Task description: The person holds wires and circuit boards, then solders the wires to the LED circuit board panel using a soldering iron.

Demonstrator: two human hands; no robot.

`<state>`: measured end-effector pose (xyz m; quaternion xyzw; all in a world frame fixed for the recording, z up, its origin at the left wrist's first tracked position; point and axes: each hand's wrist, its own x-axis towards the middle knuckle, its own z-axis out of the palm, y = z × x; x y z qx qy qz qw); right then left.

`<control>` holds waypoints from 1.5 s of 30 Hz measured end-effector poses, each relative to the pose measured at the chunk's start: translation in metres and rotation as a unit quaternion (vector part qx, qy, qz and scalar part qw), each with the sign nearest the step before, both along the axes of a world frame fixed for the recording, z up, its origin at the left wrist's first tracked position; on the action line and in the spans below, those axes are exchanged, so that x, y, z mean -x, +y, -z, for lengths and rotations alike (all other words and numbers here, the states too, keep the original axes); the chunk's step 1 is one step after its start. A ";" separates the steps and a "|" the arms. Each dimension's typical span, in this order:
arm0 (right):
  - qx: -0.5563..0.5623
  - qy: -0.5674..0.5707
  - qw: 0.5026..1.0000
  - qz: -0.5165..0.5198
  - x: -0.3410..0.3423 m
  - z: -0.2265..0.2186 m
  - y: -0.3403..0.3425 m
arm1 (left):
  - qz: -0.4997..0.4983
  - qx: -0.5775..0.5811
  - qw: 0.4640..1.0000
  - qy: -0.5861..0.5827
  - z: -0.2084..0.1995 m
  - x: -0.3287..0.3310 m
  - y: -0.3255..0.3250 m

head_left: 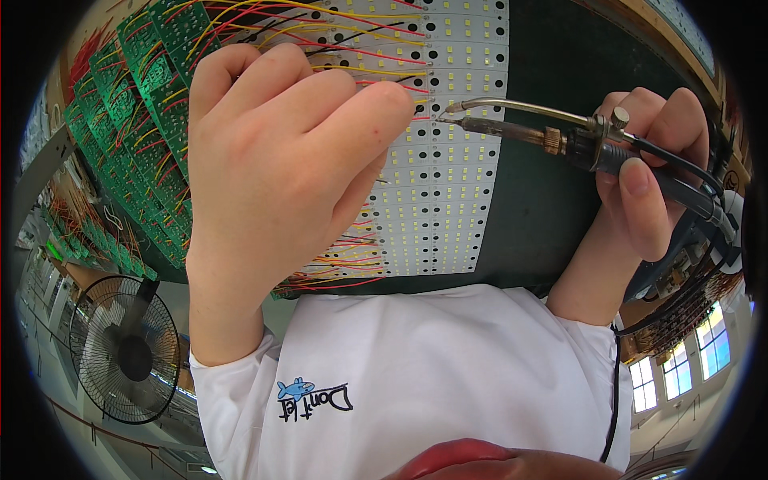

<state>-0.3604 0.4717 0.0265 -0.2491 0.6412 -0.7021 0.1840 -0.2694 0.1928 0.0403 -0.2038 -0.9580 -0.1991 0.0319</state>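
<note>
My left hand point(292, 152) is closed in a pinch over the white LED panel point(488, 152). Short ends of thin wire point(421, 102) poke out from under its index finger; the fingertips themselves are hidden. My right hand point(652, 172) grips a soldering iron point(512, 130) with a curved metal solder feed tube point(524, 105) clamped along it. The iron's tip and the tube's end meet at the row of solder pads, just right of my left fingers. Red, yellow and black wires point(376, 36) run from the panel's pads towards the left.
Green circuit boards point(152, 88) with wires attached lie overlapping at the left. A dark green work surface point(552, 64) lies under the panel. A black fan point(128, 352) stands at lower left. The iron's black cable point(680, 320) trails down at the right.
</note>
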 end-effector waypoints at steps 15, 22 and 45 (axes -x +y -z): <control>-0.044 0.011 0.999 0.024 -0.006 -0.003 -0.005 | -0.004 -0.008 1.000 0.014 0.004 -0.001 0.000; -0.039 -0.010 0.999 0.031 -0.007 -0.003 -0.006 | 0.004 0.010 1.000 0.007 0.002 0.000 -0.001; 0.005 -0.019 0.999 0.038 -0.004 -0.002 -0.008 | -0.108 -0.081 0.988 -0.081 -0.019 0.010 0.018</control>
